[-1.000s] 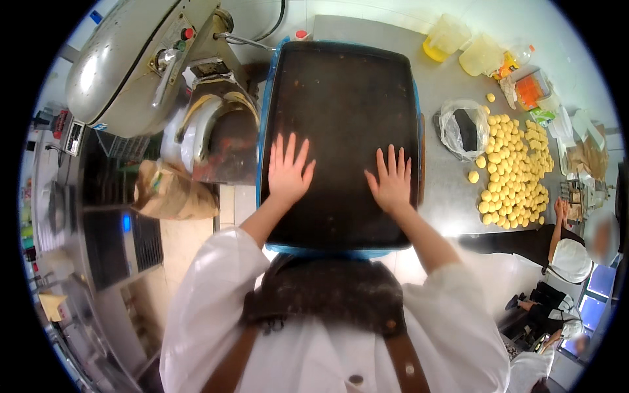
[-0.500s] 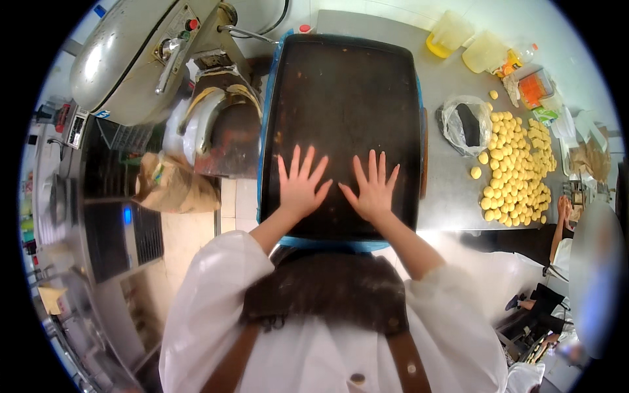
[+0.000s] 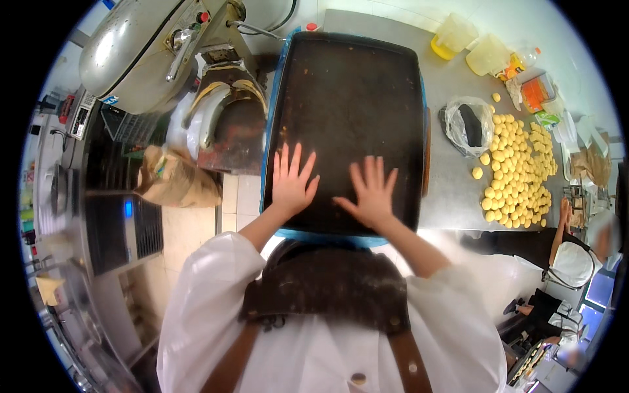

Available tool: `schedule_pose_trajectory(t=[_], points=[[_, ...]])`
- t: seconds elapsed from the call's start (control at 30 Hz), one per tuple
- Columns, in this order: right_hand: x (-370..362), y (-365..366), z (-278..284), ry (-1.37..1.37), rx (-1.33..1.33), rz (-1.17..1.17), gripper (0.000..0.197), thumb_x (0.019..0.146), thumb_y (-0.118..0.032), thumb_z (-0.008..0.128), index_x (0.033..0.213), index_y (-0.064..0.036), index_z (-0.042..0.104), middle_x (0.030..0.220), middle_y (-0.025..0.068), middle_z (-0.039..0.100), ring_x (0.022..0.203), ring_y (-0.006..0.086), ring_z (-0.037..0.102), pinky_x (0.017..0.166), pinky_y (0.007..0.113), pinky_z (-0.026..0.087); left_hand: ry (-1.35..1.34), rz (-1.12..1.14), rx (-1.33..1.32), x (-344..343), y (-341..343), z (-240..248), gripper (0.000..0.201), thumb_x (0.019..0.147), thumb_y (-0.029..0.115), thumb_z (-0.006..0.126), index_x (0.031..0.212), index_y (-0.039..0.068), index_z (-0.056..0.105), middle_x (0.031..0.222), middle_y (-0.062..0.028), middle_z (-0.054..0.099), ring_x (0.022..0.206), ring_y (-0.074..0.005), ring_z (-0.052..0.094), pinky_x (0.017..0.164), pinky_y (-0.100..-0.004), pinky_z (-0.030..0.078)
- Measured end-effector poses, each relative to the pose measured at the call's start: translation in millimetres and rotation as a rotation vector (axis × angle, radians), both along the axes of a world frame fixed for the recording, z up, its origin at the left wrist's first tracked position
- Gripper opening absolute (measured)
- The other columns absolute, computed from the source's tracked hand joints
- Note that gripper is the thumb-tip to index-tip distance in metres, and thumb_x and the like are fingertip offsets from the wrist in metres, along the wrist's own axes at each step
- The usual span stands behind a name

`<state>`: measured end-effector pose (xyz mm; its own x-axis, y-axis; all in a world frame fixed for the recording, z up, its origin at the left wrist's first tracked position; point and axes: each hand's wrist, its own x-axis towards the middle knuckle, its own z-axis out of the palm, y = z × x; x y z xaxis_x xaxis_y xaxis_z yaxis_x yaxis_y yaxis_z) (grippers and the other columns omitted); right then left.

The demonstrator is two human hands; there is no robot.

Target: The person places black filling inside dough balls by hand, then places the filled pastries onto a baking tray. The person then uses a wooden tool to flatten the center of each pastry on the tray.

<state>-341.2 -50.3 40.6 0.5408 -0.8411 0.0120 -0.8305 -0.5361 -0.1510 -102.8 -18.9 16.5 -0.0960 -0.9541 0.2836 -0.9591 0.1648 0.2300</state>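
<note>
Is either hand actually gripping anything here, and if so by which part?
Nothing is gripped. The left hand and right hand lie flat, fingers spread, palms down on the near half of the dark baking tray, pressing on its surface rather than holding an edge.

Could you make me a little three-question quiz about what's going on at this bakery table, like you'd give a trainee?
1. True or false: both hands lie flat, fingers spread, on the dark tray.
2. What lies on the steel table to the right of the tray? A) yellow dough balls B) sliced loaves C) eggs
3. Fill in: the big grey machine at upper left is a ____.

Key
1. True. The left hand and right hand both press on the tray's near end, holding nothing.
2. A. The dough balls lie in a patch beside a plastic bag.
3. Mixer.
</note>
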Motion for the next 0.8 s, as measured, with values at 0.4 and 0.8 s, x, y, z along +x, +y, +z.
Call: schedule_pose_trajectory(t=[0.4,0.8], points=[[31,-8,1,-0.056,0.025,0.158,0.091,0.085,-0.073,0.056,0.152,-0.0135,0.043,0.163,0.024,0.022,0.153,0.0415,0.013,0.115,0.072,0.004,0.056,0.0,0.016,1,-6,-4,0.051,0.098,0.034,0.055,0.145,0.014,0.052,0.158,-0.0198,0.034,0.149,-0.0454,0.022,0.122,-0.0579,0.015],[-13,-228,-15,-0.037,-0.077,-0.16,0.093,0.092,-0.072,0.048,0.158,-0.0107,0.029,0.165,0.0218,0.018,0.154,0.0376,0.012,0.124,0.05,0.01,-0.05,0.037,0.095,40,-205,-20,0.061,0.102,0.05,0.045,0.155,0.02,0.038,0.165,-0.0178,0.021,0.153,-0.0386,0.012,0.125,-0.0502,0.009]])
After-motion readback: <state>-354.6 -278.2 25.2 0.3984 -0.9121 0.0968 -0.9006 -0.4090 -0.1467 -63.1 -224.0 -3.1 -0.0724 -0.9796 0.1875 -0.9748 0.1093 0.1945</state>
